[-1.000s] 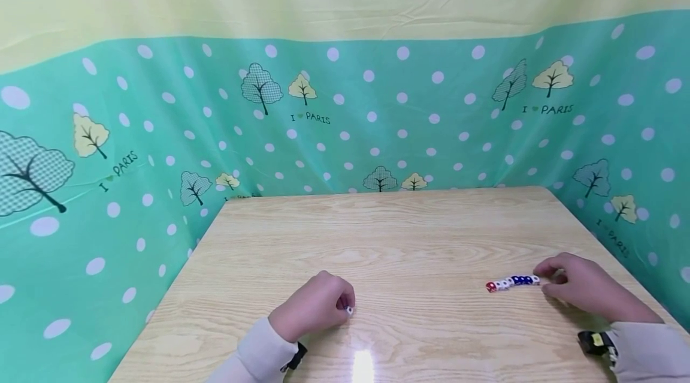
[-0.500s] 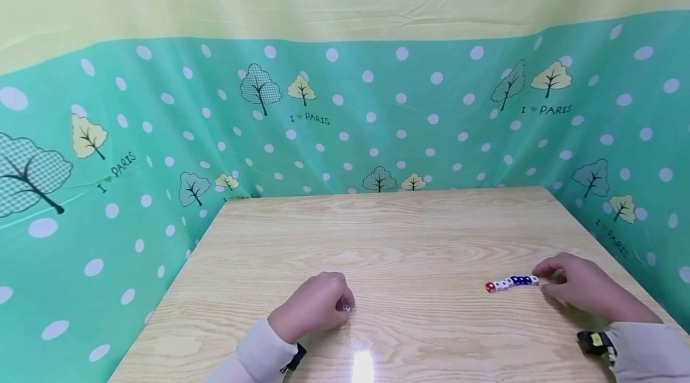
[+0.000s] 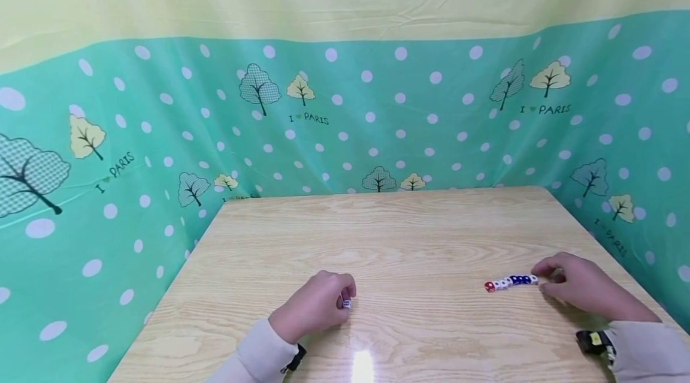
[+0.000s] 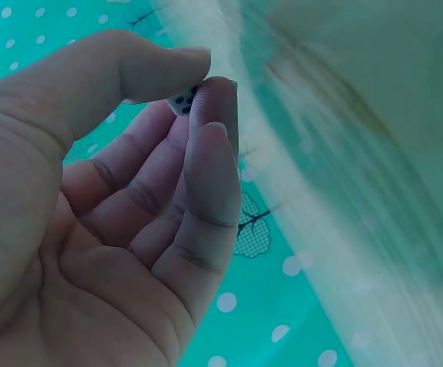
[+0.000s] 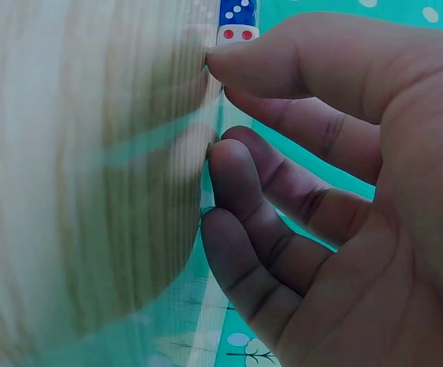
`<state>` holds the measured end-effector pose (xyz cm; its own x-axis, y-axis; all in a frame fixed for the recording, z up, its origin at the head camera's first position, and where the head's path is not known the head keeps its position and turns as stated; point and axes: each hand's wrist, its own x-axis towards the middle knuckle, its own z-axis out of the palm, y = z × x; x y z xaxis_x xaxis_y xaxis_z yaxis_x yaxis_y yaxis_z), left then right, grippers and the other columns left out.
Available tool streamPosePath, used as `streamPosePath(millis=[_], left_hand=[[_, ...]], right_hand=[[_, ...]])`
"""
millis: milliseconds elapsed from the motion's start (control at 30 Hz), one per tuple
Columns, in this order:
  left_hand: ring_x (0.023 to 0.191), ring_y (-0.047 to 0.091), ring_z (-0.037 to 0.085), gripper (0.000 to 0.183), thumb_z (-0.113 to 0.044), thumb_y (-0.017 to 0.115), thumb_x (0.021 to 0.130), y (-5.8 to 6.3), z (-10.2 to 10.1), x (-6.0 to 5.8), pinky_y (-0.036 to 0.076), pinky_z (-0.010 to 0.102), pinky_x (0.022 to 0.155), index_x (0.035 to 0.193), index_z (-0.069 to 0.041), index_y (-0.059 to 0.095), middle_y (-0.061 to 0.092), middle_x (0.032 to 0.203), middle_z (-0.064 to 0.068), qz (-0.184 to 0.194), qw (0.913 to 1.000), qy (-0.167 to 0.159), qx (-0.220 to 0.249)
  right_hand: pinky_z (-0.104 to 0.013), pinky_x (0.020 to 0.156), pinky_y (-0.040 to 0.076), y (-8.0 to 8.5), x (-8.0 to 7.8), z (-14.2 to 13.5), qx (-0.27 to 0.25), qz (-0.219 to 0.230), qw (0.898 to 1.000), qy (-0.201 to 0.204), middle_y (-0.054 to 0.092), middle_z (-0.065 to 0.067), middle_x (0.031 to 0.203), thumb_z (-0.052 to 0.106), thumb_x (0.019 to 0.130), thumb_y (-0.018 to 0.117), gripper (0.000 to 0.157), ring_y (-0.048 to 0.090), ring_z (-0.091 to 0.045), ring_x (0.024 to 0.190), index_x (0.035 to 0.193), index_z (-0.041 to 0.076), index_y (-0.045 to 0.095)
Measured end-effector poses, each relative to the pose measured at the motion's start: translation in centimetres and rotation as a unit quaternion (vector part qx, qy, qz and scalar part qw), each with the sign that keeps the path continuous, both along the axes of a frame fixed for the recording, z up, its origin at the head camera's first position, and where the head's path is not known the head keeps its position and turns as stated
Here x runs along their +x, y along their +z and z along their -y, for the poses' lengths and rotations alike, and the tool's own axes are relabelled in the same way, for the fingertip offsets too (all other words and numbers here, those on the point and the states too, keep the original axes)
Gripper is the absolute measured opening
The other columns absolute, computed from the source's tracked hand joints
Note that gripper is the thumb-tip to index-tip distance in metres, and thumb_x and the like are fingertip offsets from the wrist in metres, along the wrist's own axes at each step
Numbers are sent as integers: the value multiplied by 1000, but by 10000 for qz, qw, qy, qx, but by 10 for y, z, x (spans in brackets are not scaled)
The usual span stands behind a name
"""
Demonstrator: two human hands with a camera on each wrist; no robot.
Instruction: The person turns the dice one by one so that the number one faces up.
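Note:
My left hand (image 3: 315, 305) pinches a small white die (image 3: 347, 304) between thumb and fingertips above the left middle of the table. Dark pips show on the die (image 4: 183, 99) in the left wrist view, most of it hidden by the fingers. A row of dice touching end to end, with a red die (image 3: 489, 287) at its left end, lies on the right side, white and blue ones following. At the row's right end is a white die (image 3: 533, 279), its red pips visible in the right wrist view. My right hand's (image 3: 579, 284) thumb and index fingertips rest right beside it, fingers loosely bent.
The wood-grain table (image 3: 388, 233) lies under both hands. Behind and at both sides hangs a green and yellow patterned curtain (image 3: 345, 101). A bright light reflection shows on the table's near part. Black wrist straps (image 3: 592, 342) sit by both sleeves.
The white die has turned in my left fingers, so a face with several pips now shows instead of one with a single pip. My right hand and the row stay put.

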<state>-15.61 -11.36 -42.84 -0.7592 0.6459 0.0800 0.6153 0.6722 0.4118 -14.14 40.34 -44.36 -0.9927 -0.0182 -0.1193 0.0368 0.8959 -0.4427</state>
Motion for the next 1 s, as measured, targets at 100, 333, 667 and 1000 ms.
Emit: streamPosePath(millis=[100,333,667,1000], left_hand=[[64,50,-2,19,3,75,77,-3,0,-1,47,16,61,86,-13,70,62,74,-9,75,10000,28,-7],[64,52,-3,18,2,77,79,-7,2,-3,49,16,61,83,-16,74,62,76,-11,385,9991,38,156],[75,55,4,22,-6,80,73,-6,10,-6,49,20,70,92,-13,72,65,83,-6,766,9966,280,71],[72,55,4,21,-10,84,73,-10,19,-13,49,22,68,87,-19,71,63,79,-9,1324,9901,266,372]], right_hand=[[-47,76,57,0,0,1,-3,0,10000,-20,68,-12,108,16,85,82,32,64,-27,94,114,4,73],[-46,76,57,0,0,1,-27,34,10000,-59,68,-13,109,16,85,82,33,63,-26,93,114,4,73],[-49,78,57,-1,-1,0,-2,66,10000,-67,68,-13,110,18,85,82,33,63,-27,94,114,4,73],[-45,75,56,-2,-1,0,-45,0,10000,-49,68,-12,109,18,85,82,32,63,-26,93,114,5,73]])
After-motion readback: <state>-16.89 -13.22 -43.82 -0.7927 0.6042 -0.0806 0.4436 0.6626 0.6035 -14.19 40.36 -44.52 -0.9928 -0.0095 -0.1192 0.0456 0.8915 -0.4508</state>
